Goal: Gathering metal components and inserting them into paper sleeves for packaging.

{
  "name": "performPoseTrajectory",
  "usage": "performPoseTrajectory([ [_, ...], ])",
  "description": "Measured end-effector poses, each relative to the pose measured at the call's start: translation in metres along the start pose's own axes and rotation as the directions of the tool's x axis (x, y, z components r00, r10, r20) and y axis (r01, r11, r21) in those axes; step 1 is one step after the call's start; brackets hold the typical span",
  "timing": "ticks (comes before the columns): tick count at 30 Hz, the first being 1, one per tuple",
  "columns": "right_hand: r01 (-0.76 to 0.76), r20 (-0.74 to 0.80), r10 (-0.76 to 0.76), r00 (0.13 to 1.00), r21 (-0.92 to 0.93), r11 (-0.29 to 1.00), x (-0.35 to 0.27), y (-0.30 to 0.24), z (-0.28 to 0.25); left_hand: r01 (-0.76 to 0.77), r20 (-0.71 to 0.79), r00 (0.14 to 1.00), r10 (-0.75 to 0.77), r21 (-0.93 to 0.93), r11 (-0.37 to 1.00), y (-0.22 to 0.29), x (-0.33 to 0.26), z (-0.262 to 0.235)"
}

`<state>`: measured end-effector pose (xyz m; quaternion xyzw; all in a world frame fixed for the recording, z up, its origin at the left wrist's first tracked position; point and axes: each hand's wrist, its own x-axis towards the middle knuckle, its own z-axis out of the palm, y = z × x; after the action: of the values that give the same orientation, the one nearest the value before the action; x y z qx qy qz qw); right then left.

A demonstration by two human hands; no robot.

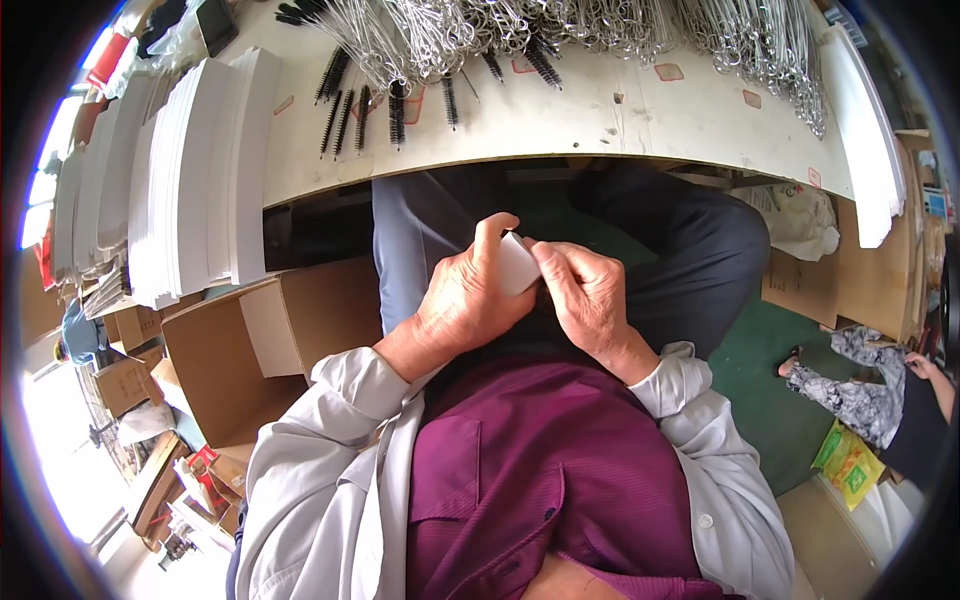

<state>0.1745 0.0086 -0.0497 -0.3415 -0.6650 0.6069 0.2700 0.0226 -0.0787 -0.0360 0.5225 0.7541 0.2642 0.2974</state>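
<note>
Over my lap, my left hand (472,297) is closed round a small white box-like object (517,265), its thumb raised along the far side. My right hand (587,295) has its thumb and forefinger pinched at the object's right edge. The fingers hide most of the lower part, so its full shape does not show. Beyond my hands, black bristle brushes (397,118) lie on the pale table (560,125), near its front edge. Behind them is a large heap of looped wire handles (560,25).
Stacks of white card (190,180) stand at the table's left, with another white stack (865,130) at the right. An open cardboard box (215,365) sits left of my legs. At the far right is another person (880,385), beside a yellow-green bag (848,465).
</note>
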Motion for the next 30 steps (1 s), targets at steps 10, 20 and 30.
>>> performPoseTrajectory([
  [10,-0.035,-0.046,0.042,0.998,0.127,0.991,0.002,0.007,0.006,-0.023,-0.017,1.0,0.023,0.025,0.999,0.003,-0.003,0.005],
  [20,-0.224,0.011,0.229,0.973,0.254,0.941,0.003,0.011,-0.003,-0.108,-0.089,0.989,0.115,0.078,0.991,-0.001,-0.006,0.012],
  [30,-0.131,-0.058,0.138,0.989,0.104,0.986,0.0,0.014,0.003,-0.149,-0.137,0.978,0.155,0.058,0.987,-0.007,-0.01,0.014],
])
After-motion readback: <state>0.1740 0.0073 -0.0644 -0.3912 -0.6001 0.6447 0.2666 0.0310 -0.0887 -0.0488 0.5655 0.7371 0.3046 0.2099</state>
